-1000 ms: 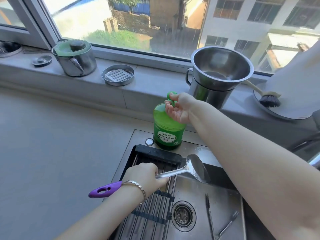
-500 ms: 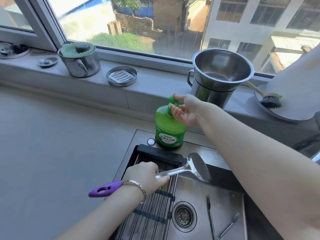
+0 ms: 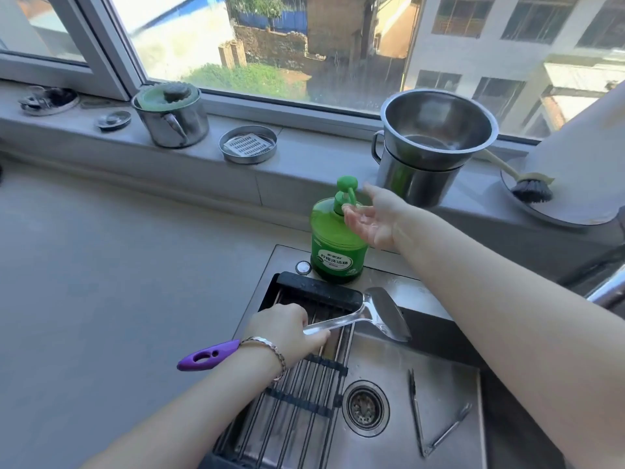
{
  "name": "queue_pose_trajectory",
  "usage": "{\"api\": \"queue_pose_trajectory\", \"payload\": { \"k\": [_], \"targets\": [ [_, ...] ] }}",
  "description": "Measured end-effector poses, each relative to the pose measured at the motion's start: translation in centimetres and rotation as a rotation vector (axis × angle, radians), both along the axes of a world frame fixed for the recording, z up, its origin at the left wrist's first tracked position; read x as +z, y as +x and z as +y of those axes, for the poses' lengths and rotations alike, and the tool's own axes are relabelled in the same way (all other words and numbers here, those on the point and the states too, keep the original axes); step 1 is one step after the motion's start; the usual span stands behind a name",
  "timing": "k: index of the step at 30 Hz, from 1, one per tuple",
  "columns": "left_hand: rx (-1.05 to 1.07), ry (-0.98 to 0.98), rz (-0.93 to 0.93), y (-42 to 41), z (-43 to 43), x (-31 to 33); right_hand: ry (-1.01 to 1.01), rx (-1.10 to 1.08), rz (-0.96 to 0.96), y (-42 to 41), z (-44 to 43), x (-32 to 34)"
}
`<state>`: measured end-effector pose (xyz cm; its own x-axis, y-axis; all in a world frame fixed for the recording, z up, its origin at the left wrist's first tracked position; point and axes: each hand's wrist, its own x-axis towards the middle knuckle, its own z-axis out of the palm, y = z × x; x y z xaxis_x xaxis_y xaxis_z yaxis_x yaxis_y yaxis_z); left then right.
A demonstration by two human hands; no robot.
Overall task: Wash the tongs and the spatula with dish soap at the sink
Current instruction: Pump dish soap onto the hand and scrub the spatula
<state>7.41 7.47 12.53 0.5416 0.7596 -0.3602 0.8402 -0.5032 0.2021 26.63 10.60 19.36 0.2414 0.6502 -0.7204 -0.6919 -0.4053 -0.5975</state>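
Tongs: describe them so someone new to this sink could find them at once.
Start at the stainless steel sink basin below the window. On its floor, right of the round drain, lie the slim metal tongs, spread in a V that closes toward the camera. Unlike the purple-handled steel spatula gripped by the left hand, they lie untouched.

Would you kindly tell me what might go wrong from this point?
1. The right hand lies open, palm up, beside the soap bottle nozzle; whatever soap it caught may run off before reaching the spatula.
2. The left hand grips the spatula's bare metal shaft, not the purple handle; once soapy it may slip and drop into the sink onto the tongs.
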Motion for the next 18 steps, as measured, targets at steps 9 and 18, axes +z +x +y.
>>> {"api": "queue_pose_trajectory", "payload": {
  "k": [9,18],
  "targets": [
    [0.0,-0.021,-0.099,-1.0,-4.7,0.6,0.104,-0.323,-0.226,-1.4,-15.7,-3.0],
    [-0.118,-0.025,-0.125,0.0,-11.0,1.3,0.026,0.66,-1.597,-2.3,-27.5,-9.0]
  ]
}}
